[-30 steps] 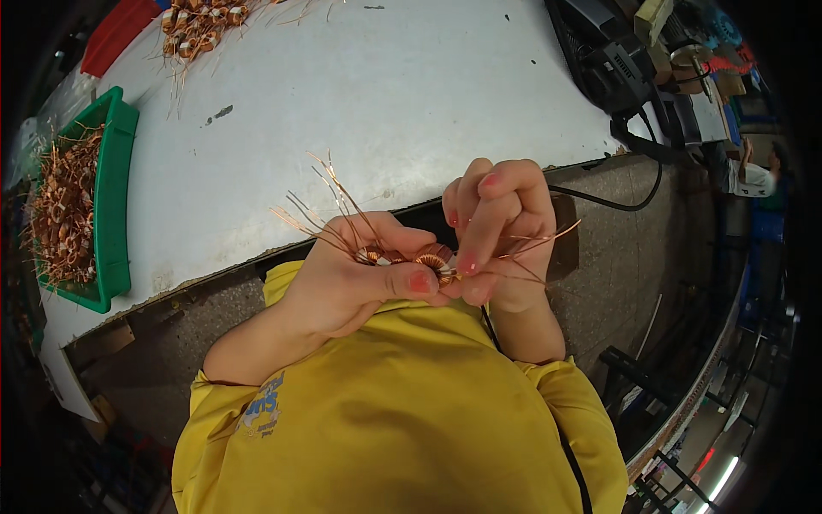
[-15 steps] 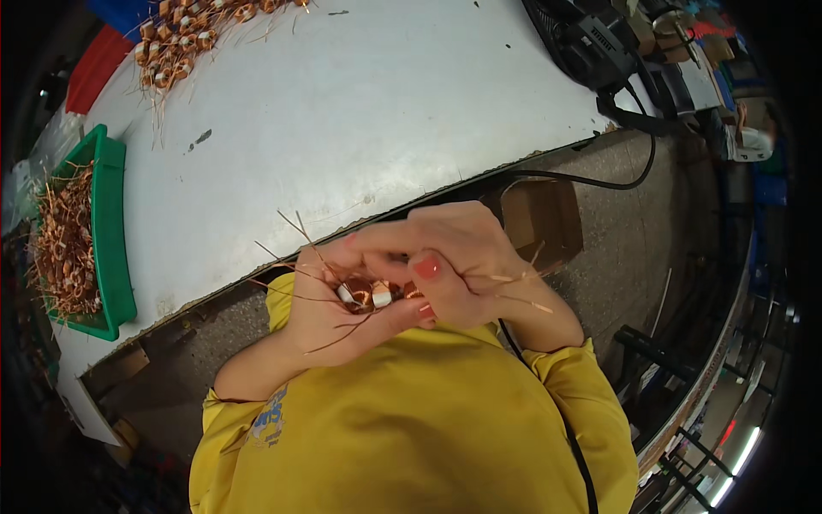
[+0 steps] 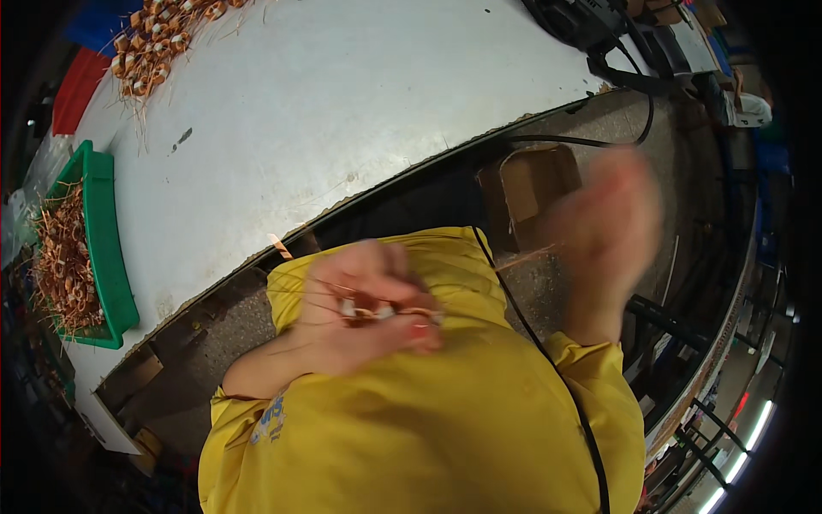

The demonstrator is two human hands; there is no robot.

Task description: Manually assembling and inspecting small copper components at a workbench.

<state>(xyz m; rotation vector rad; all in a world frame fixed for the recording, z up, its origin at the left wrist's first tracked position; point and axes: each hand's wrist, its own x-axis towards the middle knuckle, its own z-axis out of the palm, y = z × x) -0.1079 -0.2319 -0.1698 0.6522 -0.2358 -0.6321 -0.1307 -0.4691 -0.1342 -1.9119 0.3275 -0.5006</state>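
In front of my yellow shirt, my left hand (image 3: pixel 364 304) is closed around several small copper-wire coils (image 3: pixel 383 310) with white bands. Long thin leads stick out past its fingers and wrist. Off to the right, beyond the table edge, my right hand (image 3: pixel 612 214) is raised and smeared by motion. A blurred copper-coloured wire (image 3: pixel 529 256) trails from near it toward the left. What its fingers do is too blurred to make out.
A green tray (image 3: pixel 104 248) full of copper coils stands at the table's left, with a heap of coils (image 3: pixel 150 43) at the far left. A black device (image 3: pixel 574 26) with a cable sits far right. Below the table edge is a cardboard box (image 3: pixel 539 184).
My right hand has come away from my left hand and swung out to the right. The left hand keeps the coils near my body. The view has shifted slightly.
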